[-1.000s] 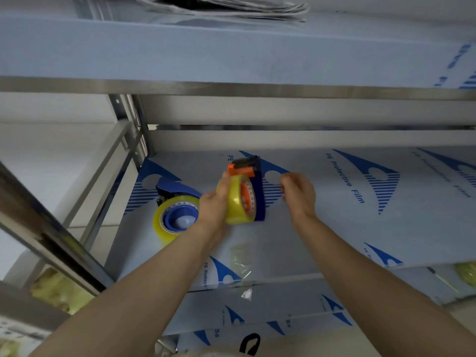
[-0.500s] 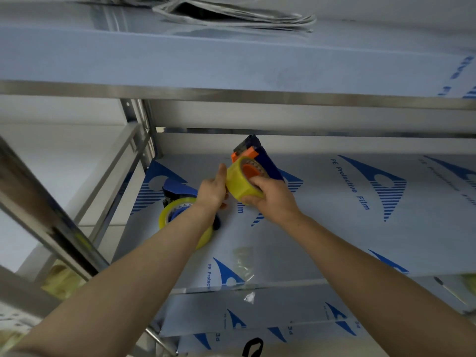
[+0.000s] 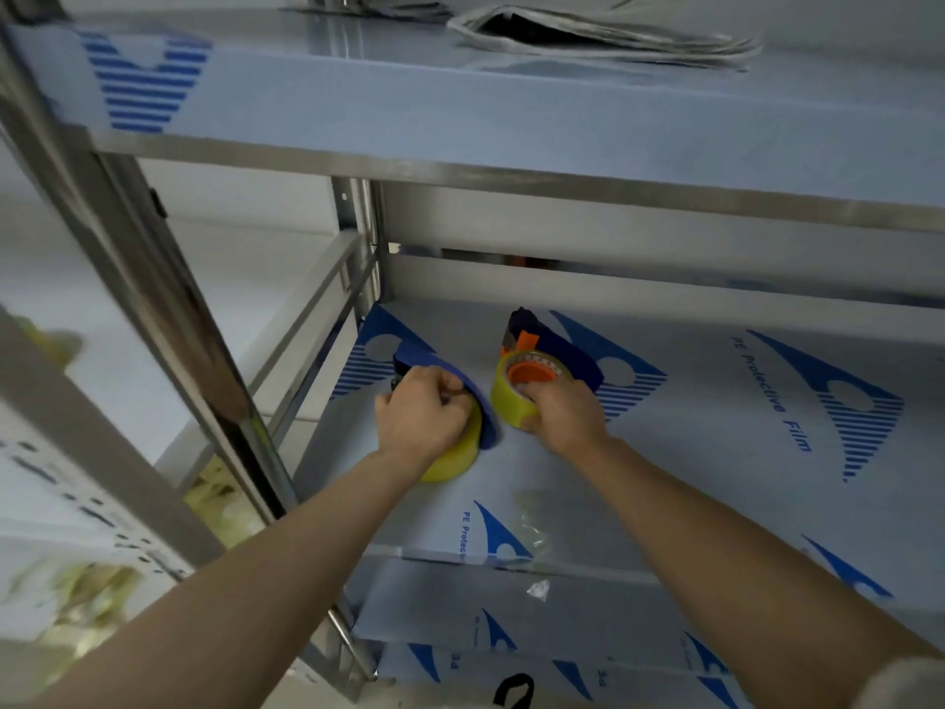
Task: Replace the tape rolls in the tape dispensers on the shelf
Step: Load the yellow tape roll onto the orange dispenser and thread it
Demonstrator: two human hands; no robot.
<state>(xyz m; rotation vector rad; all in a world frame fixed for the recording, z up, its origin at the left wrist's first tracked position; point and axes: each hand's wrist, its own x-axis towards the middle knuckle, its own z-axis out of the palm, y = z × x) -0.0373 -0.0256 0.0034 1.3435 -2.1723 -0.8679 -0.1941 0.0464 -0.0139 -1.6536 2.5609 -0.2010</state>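
Gripping yellow tape roll [image 3: 455, 455] on blue dispenser [image 3: 478, 401]: left hand [image 3: 422, 414]. Right hand [image 3: 562, 414] clutching orange-cored yellow roll [image 3: 514, 388], both on film-covered steel shelf [image 3: 716, 452].

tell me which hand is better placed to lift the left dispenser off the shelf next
Left. The left hand is already closed over the left dispenser, while the right hand grips the right dispenser.

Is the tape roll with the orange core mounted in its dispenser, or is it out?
Mounted, it seems. The yellow roll sits against the blue dispenser, orange hub inside its core. The right hand grips its lower edge.
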